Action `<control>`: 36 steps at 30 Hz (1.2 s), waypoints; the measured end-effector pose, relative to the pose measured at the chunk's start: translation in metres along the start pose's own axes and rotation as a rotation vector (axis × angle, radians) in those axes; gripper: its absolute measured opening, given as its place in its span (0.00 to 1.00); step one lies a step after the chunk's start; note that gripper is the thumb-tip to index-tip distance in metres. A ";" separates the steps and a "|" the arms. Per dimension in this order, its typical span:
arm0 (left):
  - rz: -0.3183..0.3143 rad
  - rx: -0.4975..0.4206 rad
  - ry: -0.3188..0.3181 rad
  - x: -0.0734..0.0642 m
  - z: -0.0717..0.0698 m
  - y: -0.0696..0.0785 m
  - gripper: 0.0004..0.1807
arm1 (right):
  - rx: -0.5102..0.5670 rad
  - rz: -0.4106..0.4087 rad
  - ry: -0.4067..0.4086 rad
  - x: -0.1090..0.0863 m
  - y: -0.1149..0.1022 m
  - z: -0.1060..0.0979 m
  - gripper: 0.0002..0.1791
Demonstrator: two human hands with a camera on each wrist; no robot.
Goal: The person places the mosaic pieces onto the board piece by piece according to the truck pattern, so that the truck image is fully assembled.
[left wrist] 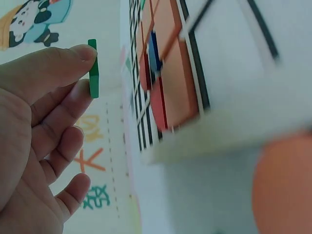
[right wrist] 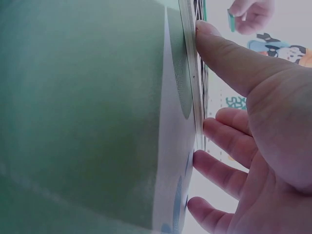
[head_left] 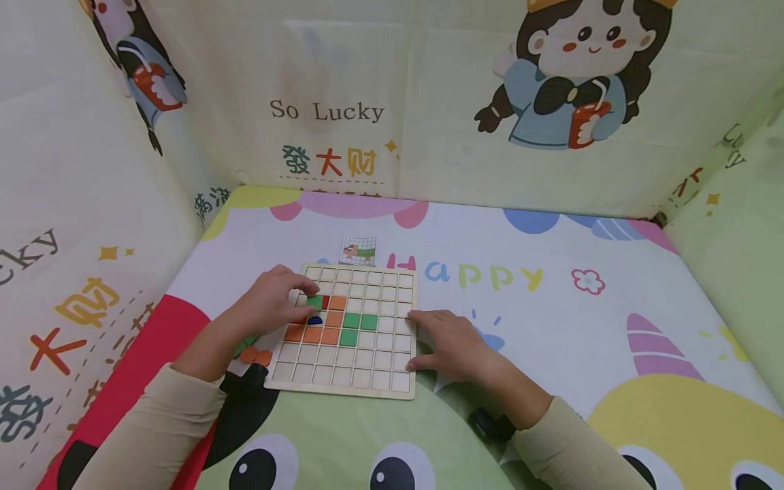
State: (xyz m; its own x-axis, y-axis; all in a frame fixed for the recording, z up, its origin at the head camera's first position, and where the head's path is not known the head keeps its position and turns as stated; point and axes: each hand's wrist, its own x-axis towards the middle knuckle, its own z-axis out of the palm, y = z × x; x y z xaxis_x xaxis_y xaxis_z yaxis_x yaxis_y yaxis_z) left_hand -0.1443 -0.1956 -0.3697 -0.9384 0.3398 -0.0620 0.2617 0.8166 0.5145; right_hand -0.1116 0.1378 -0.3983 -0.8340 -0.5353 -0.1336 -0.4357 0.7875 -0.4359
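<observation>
My left hand point(head_left: 272, 299) pinches a green square tile point(left wrist: 94, 73) between thumb and index finger, raised over the left part of a wooden grid board point(head_left: 367, 378). In the left wrist view the tile shows edge-on and the other fingers are loosely bent. Orange tiles point(head_left: 331, 335), green tiles point(head_left: 352, 320), a red piece point(head_left: 326, 302) and a blue half-round piece point(head_left: 315, 320) lie in the board's cells. My right hand point(head_left: 453, 344) rests at the board's right edge, its thumb point(right wrist: 224, 56) and fingertips touching the rim.
Round orange pieces point(head_left: 248, 354) and green pieces point(head_left: 245, 344) lie left of the board by my left wrist. A small printed picture card point(head_left: 358, 250) lies behind the board. A patterned cloth point(head_left: 514, 238) covers the table, with printed fabric walls point(head_left: 429, 136) around it.
</observation>
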 end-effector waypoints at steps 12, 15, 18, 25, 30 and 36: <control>0.075 0.008 -0.067 0.015 0.015 0.024 0.17 | 0.000 -0.008 0.001 0.000 -0.001 -0.001 0.46; 0.096 0.015 -0.074 0.016 0.019 0.030 0.17 | -0.002 -0.011 0.003 0.000 -0.001 -0.001 0.46; 0.122 0.011 -0.074 0.019 0.023 0.034 0.17 | -0.002 -0.010 0.002 0.000 -0.001 -0.002 0.46; 0.092 -0.038 -0.111 0.022 0.032 0.045 0.18 | 0.003 -0.004 0.005 -0.001 -0.001 -0.002 0.45; 0.117 -0.066 -0.140 0.026 0.036 0.050 0.17 | 0.006 -0.003 0.004 -0.001 -0.002 -0.002 0.46; 0.153 -0.059 -0.150 0.028 0.042 0.056 0.16 | 0.004 -0.009 0.008 -0.002 -0.002 -0.002 0.46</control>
State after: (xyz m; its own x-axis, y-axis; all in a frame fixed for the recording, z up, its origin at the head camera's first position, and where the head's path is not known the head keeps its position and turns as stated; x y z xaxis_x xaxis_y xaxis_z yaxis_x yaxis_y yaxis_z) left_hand -0.1461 -0.1207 -0.3780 -0.8437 0.5267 -0.1036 0.3807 0.7231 0.5763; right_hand -0.1103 0.1379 -0.3952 -0.8326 -0.5401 -0.1227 -0.4420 0.7814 -0.4405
